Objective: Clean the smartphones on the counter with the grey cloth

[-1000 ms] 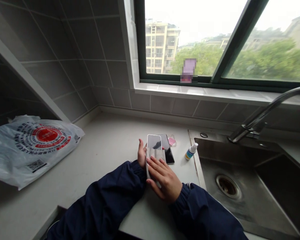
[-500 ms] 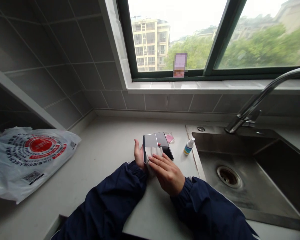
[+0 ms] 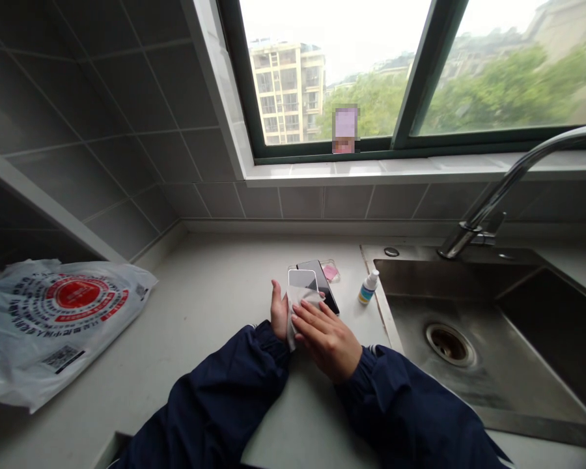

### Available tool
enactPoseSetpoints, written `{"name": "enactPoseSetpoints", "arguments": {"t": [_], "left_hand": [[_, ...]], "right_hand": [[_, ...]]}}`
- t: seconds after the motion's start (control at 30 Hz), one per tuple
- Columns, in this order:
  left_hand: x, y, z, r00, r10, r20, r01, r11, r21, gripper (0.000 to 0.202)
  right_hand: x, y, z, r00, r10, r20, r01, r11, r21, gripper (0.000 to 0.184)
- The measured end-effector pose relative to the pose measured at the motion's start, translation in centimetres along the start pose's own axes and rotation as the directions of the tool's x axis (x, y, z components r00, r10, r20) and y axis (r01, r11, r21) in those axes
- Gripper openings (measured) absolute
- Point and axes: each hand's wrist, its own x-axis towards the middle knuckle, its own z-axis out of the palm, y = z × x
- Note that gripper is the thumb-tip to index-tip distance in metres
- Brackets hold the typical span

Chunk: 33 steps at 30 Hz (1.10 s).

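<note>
My left hand (image 3: 278, 314) holds a phone (image 3: 303, 277) with a pale rim, its thumb sticking up along the left side. Over the phone's lower part lies a whitish cloth (image 3: 297, 297), pressed there by my right hand (image 3: 331, 340). The right fingers are laid together across the cloth, and the cloth's lower end hangs by the left palm. Just beyond the phone, a dark flat device (image 3: 329, 296) rests on the counter, partly hidden. A clear case with a pink patch (image 3: 330, 272) sits behind it. Right of these stands a small white spray bottle (image 3: 368, 288) with a blue and yellow label.
On the right is a steel sink (image 3: 405, 339) with a curved chrome faucet (image 3: 488, 202). A white plastic bag (image 3: 78, 306) with red print lies on the left of the pale counter (image 3: 215, 273). A window (image 3: 371, 91) is behind, above the tiled wall.
The phone and my left hand have shifted slightly right and lower in view. The cloth now covers more of the phone's lower part. The right hand stays nearly in place.
</note>
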Motion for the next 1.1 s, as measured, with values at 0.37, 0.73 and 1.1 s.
{"name": "enactPoseSetpoints", "arguments": {"t": [0.37, 0.73, 1.1], "left_hand": [[0.02, 0.42, -0.24, 0.994, -0.065, 0.084, 0.064, 0.998, 0.014, 0.102], [0.17, 0.55, -0.46, 0.999, 0.013, 0.039, -0.011, 0.999, -0.041, 0.094], [0.24, -0.05, -0.34, 0.999, -0.021, 0.035, 0.021, 1.000, -0.010, 0.094]], "right_hand": [[-0.03, 0.61, -0.10, 0.999, -0.047, 0.022, 0.047, 0.999, -0.016, 0.039], [-0.08, 0.96, -0.40, 0.996, -0.054, 0.069, 0.055, 0.998, -0.009, 0.046], [0.04, 0.17, -0.28, 0.997, -0.015, 0.071, 0.015, 1.000, 0.006, 0.042]]}}
